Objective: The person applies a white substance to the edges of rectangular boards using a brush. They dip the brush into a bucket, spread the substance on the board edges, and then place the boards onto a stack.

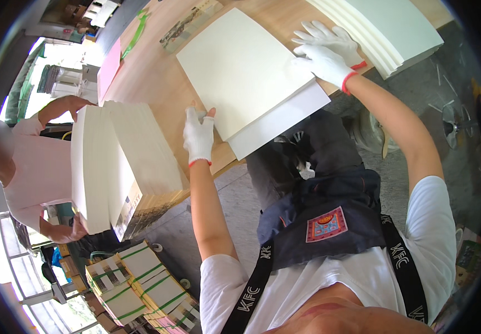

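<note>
A stack of large cream paper sheets (240, 67) lies on a wooden table (157, 83), its near corner hanging over the table's edge. My left hand (199, 135), in a white glove with a red cuff, presses against the stack's near-left edge. My right hand (327, 53), gloved the same way, lies flat on the stack's far-right corner, fingers spread. Neither hand lifts the sheets.
A second thick pile of cream sheets (388, 30) sits fanned at the table's far right. At the left, another person in a pink top (34, 167) holds a tall block of paper (121, 167). Strapped bundles (140, 289) are stacked on the floor below.
</note>
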### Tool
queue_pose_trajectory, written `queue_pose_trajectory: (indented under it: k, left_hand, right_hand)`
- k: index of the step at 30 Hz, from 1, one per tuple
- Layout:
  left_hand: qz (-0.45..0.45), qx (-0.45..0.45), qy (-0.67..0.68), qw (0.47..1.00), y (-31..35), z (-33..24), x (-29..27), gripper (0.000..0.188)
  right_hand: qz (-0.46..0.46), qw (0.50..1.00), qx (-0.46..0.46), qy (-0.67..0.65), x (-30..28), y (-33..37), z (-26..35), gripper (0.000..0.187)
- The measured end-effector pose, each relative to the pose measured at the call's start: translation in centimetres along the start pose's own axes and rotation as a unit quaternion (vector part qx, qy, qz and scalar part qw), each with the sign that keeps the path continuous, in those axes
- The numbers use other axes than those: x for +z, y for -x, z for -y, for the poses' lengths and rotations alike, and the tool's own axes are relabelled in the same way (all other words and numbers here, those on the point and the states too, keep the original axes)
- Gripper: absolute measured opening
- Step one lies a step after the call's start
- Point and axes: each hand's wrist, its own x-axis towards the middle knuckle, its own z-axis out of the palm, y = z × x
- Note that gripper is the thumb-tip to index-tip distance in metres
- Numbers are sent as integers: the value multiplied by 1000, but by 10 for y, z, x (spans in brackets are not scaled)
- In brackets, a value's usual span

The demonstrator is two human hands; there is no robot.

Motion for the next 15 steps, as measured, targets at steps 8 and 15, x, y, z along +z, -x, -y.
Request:
queue_pose_trajectory:
  k: [8,15]
  left_hand:
    - [-132,199,-87,967,76,35,35,55]
    - [-105,241,-127,956,74,31,28,57]
  right_hand:
    - [-56,974,-39,215,-1,72,21,71]
    - [-15,974,-19,227,8,73,17,90]
